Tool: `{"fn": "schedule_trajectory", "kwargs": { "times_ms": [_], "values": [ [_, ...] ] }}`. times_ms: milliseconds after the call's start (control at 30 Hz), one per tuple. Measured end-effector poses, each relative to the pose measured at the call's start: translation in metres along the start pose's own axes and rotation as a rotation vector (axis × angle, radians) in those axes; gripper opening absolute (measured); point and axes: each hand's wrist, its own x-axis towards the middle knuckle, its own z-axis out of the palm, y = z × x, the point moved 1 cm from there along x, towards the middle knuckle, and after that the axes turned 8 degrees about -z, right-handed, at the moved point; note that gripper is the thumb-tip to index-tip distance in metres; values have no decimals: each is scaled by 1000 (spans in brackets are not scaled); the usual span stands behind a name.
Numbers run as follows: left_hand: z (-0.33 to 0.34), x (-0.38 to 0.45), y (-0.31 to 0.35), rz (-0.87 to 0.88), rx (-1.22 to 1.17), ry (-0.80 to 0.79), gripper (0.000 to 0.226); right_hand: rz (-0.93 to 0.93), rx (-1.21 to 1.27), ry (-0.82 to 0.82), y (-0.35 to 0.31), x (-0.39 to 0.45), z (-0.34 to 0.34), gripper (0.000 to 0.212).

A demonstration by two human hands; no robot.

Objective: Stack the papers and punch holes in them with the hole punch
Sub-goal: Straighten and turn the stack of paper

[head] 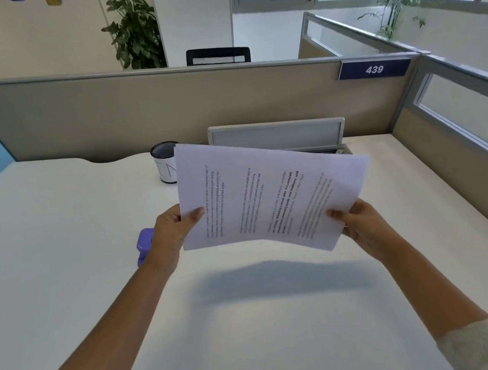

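Purple plastic marks the hole punch (144, 245), which sits on the tabletop (60, 236) left of centre in the frame, just behind the left hand (173, 233) and half hidden by it, so that hand is plainly the nearer one. The papers (268, 194) hang mid-frame above the tabletop, long axis running left to right, the left hand's fingers (193, 214) pinched shut on one short edge. The right hand (359, 222) pinches the other, so the punch lies down and left of the sheets.

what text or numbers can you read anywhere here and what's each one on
"439": white digits on the blue sign on the partition.
"and": one bold word on the papers held by the left hand and right hand; remaining print too blurred.
Pen cup: handwritten strokes on its white label, not legible.
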Motion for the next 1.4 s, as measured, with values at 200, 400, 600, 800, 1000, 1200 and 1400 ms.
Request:
{"fn": "schedule_trajectory", "kwargs": {
  "times_ms": [200, 400, 600, 800, 1000, 1200, 1400],
  "values": [
    [1, -7, -23, -58, 54, 4, 19, -34, -160, 15, 12, -6, 2, 19],
    [1, -9, -19, -36, 94, 11, 19, -46, -162, 37, 15, -4, 3, 19],
    [9, -12, -27, -71, 126, 38, 17, -44, -328, 62, 28, -6, 4, 31],
    [18, -21, -35, -167, -162, 30, 16, 157, -333, 327, 48, -13, 12, 85],
    [43, -38, -63, -280, -421, 6, 23, 351, 326, 106, 57, -25, 55, 72],
    [46, -41, -66, -284, -487, -40, 26, 88, 258, 140, 36, -10, 51, 33],
    [20, -29, -44, -170, -199, -19, 18, -22, 51, -2, 12, -5, 25, 38]
  ]
}}
